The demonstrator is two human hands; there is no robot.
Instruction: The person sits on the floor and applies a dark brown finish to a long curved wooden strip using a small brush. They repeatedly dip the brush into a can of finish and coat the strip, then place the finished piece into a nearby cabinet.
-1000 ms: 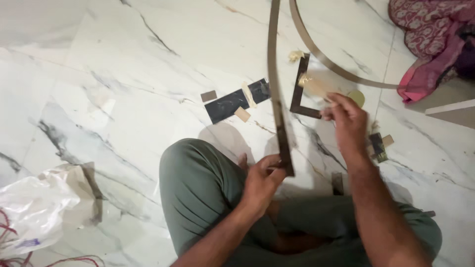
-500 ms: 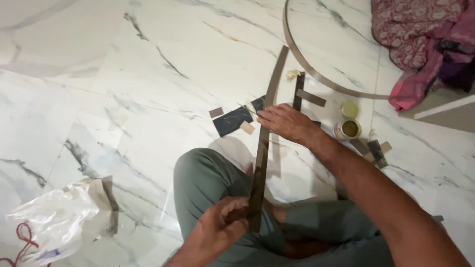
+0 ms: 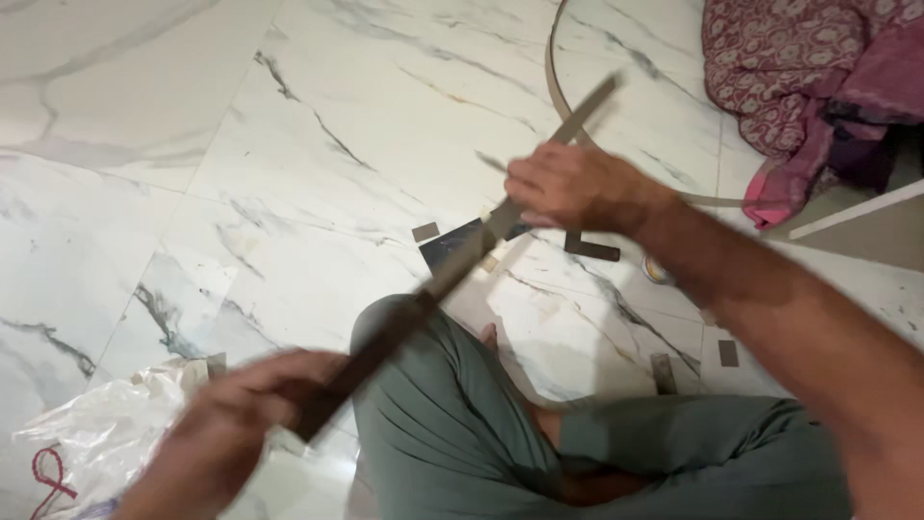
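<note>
— What is the floor point(image 3: 318, 106) made of?
— Glossy white marble with grey veins. The long strip point(image 3: 452, 265) across the middle of the frame looks like thin, matt brown laminate.
— And the soft things?
— Patterned pink cloth point(image 3: 789, 67) in the upper right, crinkly clear plastic bag point(image 3: 87, 443) in the lower left, matt green cotton trousers point(image 3: 452, 433).

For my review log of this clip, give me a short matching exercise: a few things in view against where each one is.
Things:
1. long flat strip
2. plastic bag
3. patterned pink cloth
4. curved band

Places:
A. bottom left corner of the floor
B. top right corner
C. held between both hands
D. lying on the marble beyond the right hand

Pairs: 1-C, 2-A, 3-B, 4-D. The left hand grips the strip's near end.
</note>
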